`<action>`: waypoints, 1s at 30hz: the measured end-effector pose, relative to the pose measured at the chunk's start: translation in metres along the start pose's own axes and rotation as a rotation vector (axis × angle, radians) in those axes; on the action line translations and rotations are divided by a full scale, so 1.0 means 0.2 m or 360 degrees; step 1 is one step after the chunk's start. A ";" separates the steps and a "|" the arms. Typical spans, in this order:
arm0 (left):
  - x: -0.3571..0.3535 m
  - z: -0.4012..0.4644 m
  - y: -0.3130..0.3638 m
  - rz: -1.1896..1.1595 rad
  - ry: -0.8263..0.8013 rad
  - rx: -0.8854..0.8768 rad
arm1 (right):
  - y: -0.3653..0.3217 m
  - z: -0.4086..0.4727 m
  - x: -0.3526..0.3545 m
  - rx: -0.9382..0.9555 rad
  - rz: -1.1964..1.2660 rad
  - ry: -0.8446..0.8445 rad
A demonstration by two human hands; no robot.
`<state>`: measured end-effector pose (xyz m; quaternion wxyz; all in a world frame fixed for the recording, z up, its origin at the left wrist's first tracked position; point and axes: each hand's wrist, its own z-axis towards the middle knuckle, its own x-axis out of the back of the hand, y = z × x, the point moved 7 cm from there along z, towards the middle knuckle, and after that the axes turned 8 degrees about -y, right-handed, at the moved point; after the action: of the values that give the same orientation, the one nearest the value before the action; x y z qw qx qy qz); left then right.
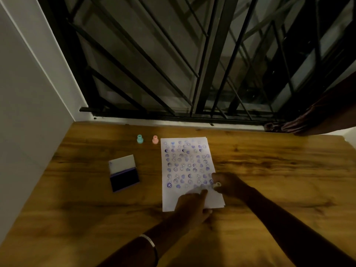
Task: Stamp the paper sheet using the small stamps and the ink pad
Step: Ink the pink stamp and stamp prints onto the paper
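Right hand (227, 185): fingers pinching a small stamp (217, 184) on the paper sheet (185, 162), lower centre
Left hand (190, 207): fingers pressed flat on the sheet's bottom
Ink pad (124, 173): open, left of the sheet

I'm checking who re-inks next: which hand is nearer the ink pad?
Left. The left hand rests on the paper sheet's near end, right of the ink pad; the right hand sits farther right, at the sheet's right edge.

Dim wooden table (77, 218) below black-barred window (173, 54).
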<state>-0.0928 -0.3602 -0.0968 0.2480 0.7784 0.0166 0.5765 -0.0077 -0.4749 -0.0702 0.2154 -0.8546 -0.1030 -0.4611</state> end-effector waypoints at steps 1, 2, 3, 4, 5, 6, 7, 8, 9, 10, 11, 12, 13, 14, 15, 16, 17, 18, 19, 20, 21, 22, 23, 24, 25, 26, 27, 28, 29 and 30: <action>0.00 0.00 0.00 -0.0004 -0.0006 0.0005 | 0.00 -0.01 0.00 -0.0008 0.0020 0.0007; 0.00 0.00 0.00 -0.0008 -0.0002 0.0005 | -0.01 -0.02 0.01 -0.0010 0.0039 0.0017; 0.00 0.00 0.00 -0.0011 0.0002 -0.0001 | -0.02 -0.03 0.01 -0.0012 0.0055 0.0021; 0.01 -0.01 0.01 -0.0011 0.0005 -0.0010 | -0.03 -0.04 0.02 -0.0014 0.0056 0.0024; 0.02 -0.01 0.01 -0.0006 0.0003 -0.0017 | -0.04 -0.05 0.02 -0.0013 0.0036 0.0028; 0.02 -0.01 0.01 0.0002 -0.0002 -0.0021 | -0.05 -0.06 0.03 -0.0016 0.0008 0.0041; 0.03 -0.01 0.01 0.0012 -0.0013 -0.0019 | -0.06 -0.07 0.03 -0.0022 -0.0016 0.0058; 0.03 -0.01 0.02 0.0024 -0.0028 -0.0013 | -0.07 -0.08 0.04 -0.0027 -0.0032 0.0074; 0.04 -0.02 0.02 0.0033 -0.0044 -0.0009 | -0.08 -0.09 0.05 -0.0032 -0.0036 0.0089; 0.04 -0.02 0.02 0.0041 -0.0056 -0.0014 | -0.09 -0.10 0.05 -0.0051 -0.0022 0.0101; 0.05 -0.02 0.03 0.0044 -0.0056 -0.0017 | -0.09 -0.12 0.06 -0.0084 0.0008 0.0104; 0.05 -0.02 0.03 0.0045 -0.0047 -0.0017 | -0.08 -0.13 0.08 -0.0114 0.0043 0.0109; 0.06 -0.03 0.03 0.0043 -0.0033 -0.0018 | -0.09 -0.15 0.10 -0.0129 0.0074 0.0130; 0.06 -0.04 0.04 0.0045 -0.0014 -0.0022 | -0.09 -0.16 0.13 -0.0131 0.0098 0.0167; 0.06 -0.04 0.04 0.0053 -0.0002 -0.0020 | -0.09 -0.18 0.16 -0.0139 0.0115 0.0211; 0.06 -0.04 0.04 0.0069 -0.0005 -0.0008 | -0.09 -0.20 0.20 -0.0155 0.0126 0.0259; 0.06 -0.04 0.04 0.0095 -0.0014 0.0003 | -0.09 -0.21 0.23 -0.0171 0.0135 0.0305; 0.07 -0.04 0.04 0.0109 -0.0022 0.0009 | -0.10 -0.23 0.26 -0.0181 0.0143 0.0339; 0.07 -0.04 0.04 0.0096 -0.0024 0.0013 | -0.11 -0.24 0.28 -0.0187 0.0147 0.0360; 0.08 -0.04 0.03 0.0056 -0.0009 0.0020 | -0.13 -0.24 0.30 -0.0192 0.0145 0.0376; 0.10 -0.05 0.02 -0.0002 0.0043 0.0039 | -0.16 -0.25 0.31 -0.0188 0.0152 0.0391; 0.14 -0.06 0.00 -0.0080 0.0149 0.0075 | -0.19 -0.25 0.31 -0.0177 0.0172 0.0407; 0.18 -0.09 -0.03 -0.0179 0.0284 0.0135 | -0.22 -0.24 0.30 -0.0161 0.0195 0.0426; 0.21 -0.11 -0.07 -0.0281 0.0385 0.0211 | -0.25 -0.23 0.29 -0.0142 0.0208 0.0448; 0.23 -0.13 -0.12 -0.0396 0.0429 0.0293 | -0.29 -0.23 0.28 -0.0124 0.0212 0.0462; 0.25 -0.14 -0.18 -0.0544 0.0432 0.0393 | -0.33 -0.22 0.27 -0.0103 0.0214 0.0463; 0.26 -0.16 -0.24 -0.0745 0.0414 0.0500 | -0.38 -0.20 0.25 -0.0072 0.0215 0.0458; 0.26 -0.17 -0.31 -0.1023 0.0379 0.0618 | -0.42 -0.19 0.23 -0.0030 0.0217 0.0447; 0.26 -0.18 -0.37 -0.1388 0.0355 0.0740 | -0.47 -0.17 0.22 0.0015 0.0218 0.0437; 0.25 -0.20 -0.41 -0.1795 0.0337 0.0868 | -0.53 -0.16 0.20 0.0053 0.0216 0.0425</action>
<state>-0.0918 -0.2572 -0.0781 0.3033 0.6239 0.5949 0.4061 -0.0485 -0.3976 0.0077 0.2718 -0.7870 -0.0231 -0.5533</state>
